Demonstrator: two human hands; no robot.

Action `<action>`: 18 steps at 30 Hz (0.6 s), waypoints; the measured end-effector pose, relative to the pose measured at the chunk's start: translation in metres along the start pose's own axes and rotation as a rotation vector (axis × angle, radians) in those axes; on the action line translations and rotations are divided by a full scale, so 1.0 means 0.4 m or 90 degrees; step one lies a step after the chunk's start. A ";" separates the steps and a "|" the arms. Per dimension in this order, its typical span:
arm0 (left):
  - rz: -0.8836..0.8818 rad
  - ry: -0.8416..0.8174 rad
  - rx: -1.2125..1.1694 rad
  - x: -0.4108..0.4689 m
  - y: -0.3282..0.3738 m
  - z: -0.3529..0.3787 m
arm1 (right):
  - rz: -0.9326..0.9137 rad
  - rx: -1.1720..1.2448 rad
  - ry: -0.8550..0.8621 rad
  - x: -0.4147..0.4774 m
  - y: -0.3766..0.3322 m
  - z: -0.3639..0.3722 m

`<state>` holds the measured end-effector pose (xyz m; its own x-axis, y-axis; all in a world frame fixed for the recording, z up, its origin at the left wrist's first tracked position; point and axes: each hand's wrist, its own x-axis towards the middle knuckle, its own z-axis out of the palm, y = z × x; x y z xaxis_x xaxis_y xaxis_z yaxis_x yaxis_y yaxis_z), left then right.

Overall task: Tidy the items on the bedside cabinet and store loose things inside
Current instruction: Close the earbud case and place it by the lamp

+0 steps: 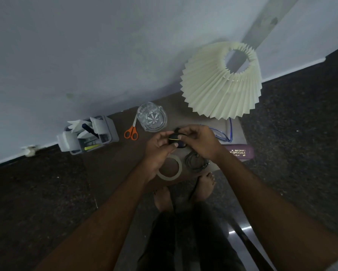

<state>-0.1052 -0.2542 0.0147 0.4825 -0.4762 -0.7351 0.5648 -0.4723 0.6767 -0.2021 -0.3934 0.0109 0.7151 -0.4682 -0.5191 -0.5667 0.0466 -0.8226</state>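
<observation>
Clutter runs across the cabinet top. Far left of the glass jug stands a grey caddy of papers and pens; just left of the jug lie orange-handled scissors. In front of the jug, the left hand curls fingers and thumb round a small dark rounded case with a thin yellow line, while the right hand pinches its far end. It looks light, hard and smooth, likely slippery, so I'd grip it across its broad sides. Nearer than the jug lie a tape roll and a coiled cable, floppy, best gathered as one loop. Right of the jug sit blue-framed glasses, fragile, and a purple case reading "OPTICALS", the number above it too small to trust.
</observation>
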 end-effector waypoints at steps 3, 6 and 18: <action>0.023 -0.013 0.018 -0.006 0.006 -0.011 | 0.008 0.057 0.024 -0.004 -0.002 0.010; 0.049 -0.029 0.035 -0.016 0.013 -0.021 | 0.019 0.098 0.050 0.000 -0.001 0.018; 0.091 0.004 0.021 -0.058 -0.004 0.010 | 0.017 0.077 0.102 0.006 0.002 0.003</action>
<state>-0.1200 -0.2452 0.0309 0.5609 -0.5360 -0.6310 0.4673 -0.4241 0.7757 -0.2003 -0.3934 0.0089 0.6204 -0.5993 -0.5060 -0.5248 0.1622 -0.8356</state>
